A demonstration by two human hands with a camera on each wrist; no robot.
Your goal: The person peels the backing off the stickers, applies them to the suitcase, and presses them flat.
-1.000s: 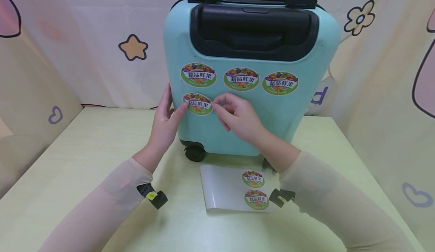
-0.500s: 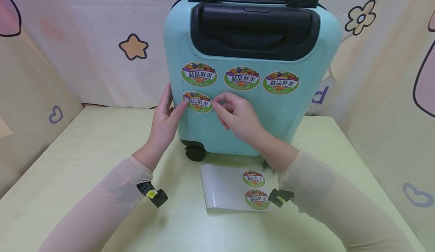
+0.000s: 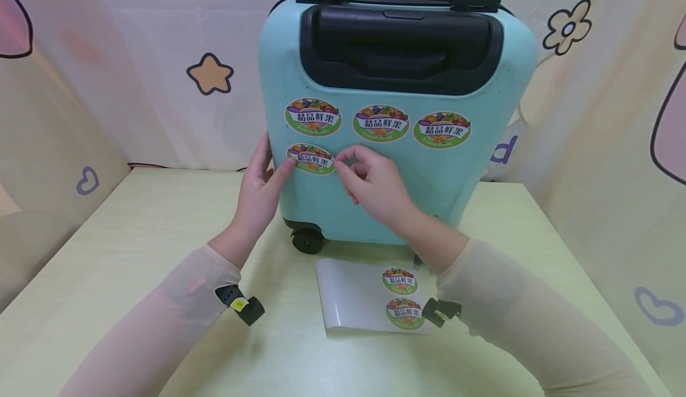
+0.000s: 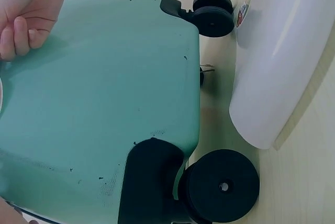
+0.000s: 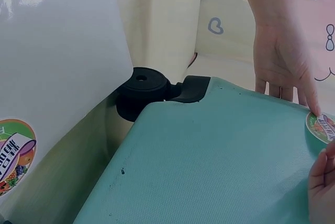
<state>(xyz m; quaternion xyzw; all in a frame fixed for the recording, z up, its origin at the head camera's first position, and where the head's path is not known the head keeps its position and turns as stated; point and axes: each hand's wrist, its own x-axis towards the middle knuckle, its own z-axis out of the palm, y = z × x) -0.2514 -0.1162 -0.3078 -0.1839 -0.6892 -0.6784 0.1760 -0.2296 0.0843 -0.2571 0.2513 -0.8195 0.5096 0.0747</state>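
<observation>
An oval fruit sticker (image 3: 312, 159) lies close over the front of a light-blue suitcase (image 3: 375, 206), below a row of matching stickers (image 3: 380, 123). My right hand (image 3: 377, 188) pinches the sticker's right edge between thumb and forefinger, its other fingers curled under. At the opposite edge, the thumb of my left hand (image 3: 257, 191) presses on the sticker, while the straight fingers reach along the suitcase's left side. The right wrist view shows that left thumb touching the sticker (image 5: 320, 125). In the left wrist view, the right hand (image 4: 29, 22) shows only in part, curled near the suitcase face.
A white backing sheet (image 3: 354, 302) with two oval stickers lies on the table (image 3: 177, 206) in front of the suitcase, its left end curling up. A black wheel (image 3: 308, 241) stands at the suitcase's lower left. Behind hangs a patterned cloth (image 3: 161, 117).
The sticker's lower edge has risen, so the sticker looks flatter and sits slightly higher. Both hands keep their hold with barely any movement; the right forearm has shifted slightly left.
</observation>
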